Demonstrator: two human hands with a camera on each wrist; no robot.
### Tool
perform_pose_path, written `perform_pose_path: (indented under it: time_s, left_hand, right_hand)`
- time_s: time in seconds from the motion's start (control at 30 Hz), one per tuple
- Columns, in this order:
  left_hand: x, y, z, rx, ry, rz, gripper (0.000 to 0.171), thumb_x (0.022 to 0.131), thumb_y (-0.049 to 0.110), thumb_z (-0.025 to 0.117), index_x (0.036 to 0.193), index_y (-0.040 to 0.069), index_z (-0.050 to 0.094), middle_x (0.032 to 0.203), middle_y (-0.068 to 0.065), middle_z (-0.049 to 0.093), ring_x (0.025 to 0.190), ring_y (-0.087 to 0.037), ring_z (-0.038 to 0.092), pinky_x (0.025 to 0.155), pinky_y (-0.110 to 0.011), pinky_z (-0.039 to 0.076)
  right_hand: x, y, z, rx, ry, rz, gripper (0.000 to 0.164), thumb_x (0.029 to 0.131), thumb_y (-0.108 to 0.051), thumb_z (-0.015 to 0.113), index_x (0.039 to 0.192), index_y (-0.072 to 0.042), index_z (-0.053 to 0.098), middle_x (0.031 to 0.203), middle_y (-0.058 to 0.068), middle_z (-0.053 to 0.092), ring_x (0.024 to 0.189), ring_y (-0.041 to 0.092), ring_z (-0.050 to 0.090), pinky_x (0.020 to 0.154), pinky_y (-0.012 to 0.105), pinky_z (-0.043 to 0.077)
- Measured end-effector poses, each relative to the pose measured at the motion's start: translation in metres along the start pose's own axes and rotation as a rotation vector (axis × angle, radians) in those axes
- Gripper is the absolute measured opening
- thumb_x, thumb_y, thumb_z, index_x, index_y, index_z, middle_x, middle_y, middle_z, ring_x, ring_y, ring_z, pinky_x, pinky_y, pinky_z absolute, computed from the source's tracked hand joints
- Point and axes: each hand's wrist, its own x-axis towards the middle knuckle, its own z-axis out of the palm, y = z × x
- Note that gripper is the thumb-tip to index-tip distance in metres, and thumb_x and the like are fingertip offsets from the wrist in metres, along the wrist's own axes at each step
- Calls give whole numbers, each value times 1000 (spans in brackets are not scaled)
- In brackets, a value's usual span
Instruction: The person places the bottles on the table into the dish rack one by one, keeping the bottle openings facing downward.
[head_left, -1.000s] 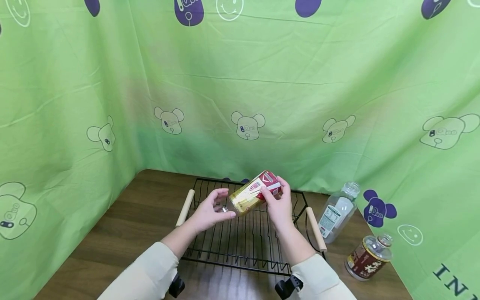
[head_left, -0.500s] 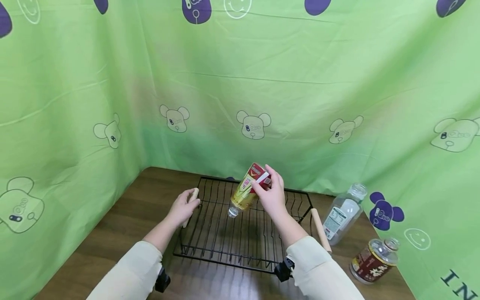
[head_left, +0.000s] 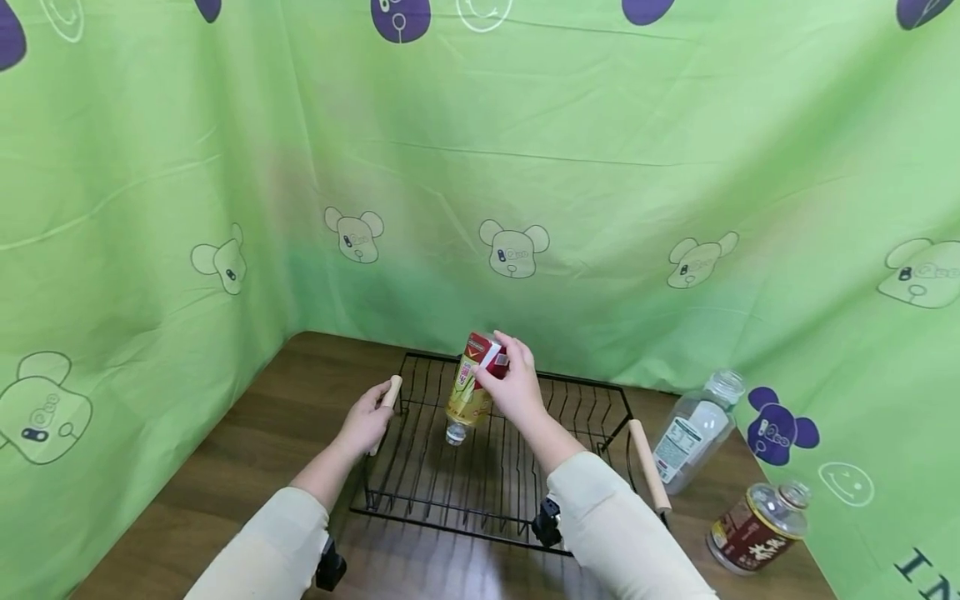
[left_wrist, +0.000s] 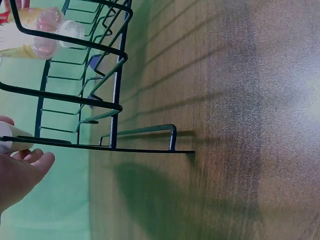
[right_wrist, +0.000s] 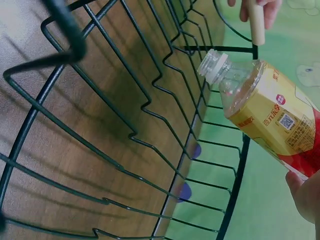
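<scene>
My right hand [head_left: 513, 385] grips a clear plastic bottle [head_left: 469, 385] with a yellow and red label near its base. The bottle is upside down and slightly tilted, its uncapped neck pointing down over the black wire dish rack [head_left: 480, 518]. In the right wrist view the bottle's mouth shows just above the rack's wires. At the rack's left side, my left hand [head_left: 367, 421] holds the pale wooden handle [head_left: 392, 392]; the left wrist view shows its fingers curled round that handle.
Right of the rack's other wooden handle [head_left: 649, 467] stands a clear bottle [head_left: 693, 433] with a white label. Nearer the front right is a bottle with a dark red label [head_left: 759, 527]. A green printed cloth [head_left: 480, 167] hangs behind the wooden table [head_left: 247, 450].
My left hand has left the bottle's neck and taken hold of the rack's left handle. My right hand has turned the bottle neck-down and moved it left over the rack.
</scene>
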Motion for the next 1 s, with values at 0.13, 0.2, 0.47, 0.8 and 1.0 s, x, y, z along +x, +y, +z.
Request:
perform_pose_path:
  time_s: [0.13, 0.2, 0.47, 0.8, 1.0]
  left_hand:
    - [-1, 0, 1, -16, 0, 13, 58, 96, 3, 41, 152, -4, 27, 153, -29, 34, 132, -42, 43, 102, -50, 42]
    - [-2, 1, 1, -14, 1, 20, 58, 96, 2, 41, 151, -5, 27, 153, -30, 33, 133, -42, 42, 104, -50, 41]
    - [-5, 5, 1, 15, 14, 31, 58, 94, 0, 41, 150, -6, 28, 151, -31, 35, 126, -40, 47, 97, -46, 44]
    - [-4, 4, 1, 20, 16, 57, 57, 94, 0, 40, 149, -9, 28, 148, -32, 39, 121, -39, 49, 94, -44, 45]
    - [-4, 3, 2, 21, 17, 48, 57, 94, 0, 41, 150, -8, 29, 150, -31, 38, 128, -41, 46, 101, -50, 42]
  right_hand:
    - [0, 1, 8, -15, -32, 3, 69, 88, -25, 71, 149, -18, 39, 158, 21, 22, 135, 45, 42, 101, 53, 48]
    - [1, 3, 12, -34, -56, 12, 69, 88, -27, 71, 149, -20, 39, 158, 20, 22, 135, 45, 42, 101, 53, 48]
    - [3, 8, 19, -63, -82, 37, 67, 88, -27, 72, 147, -20, 39, 149, 16, 38, 125, 37, 53, 96, 49, 52]
    - [6, 11, 20, -47, -112, 81, 65, 90, -26, 71, 144, -17, 36, 137, 18, 51, 120, 36, 58, 94, 47, 54]
    - [10, 12, 22, -53, -130, 79, 67, 91, -25, 69, 147, -15, 33, 140, 20, 47, 120, 38, 57, 96, 48, 52]
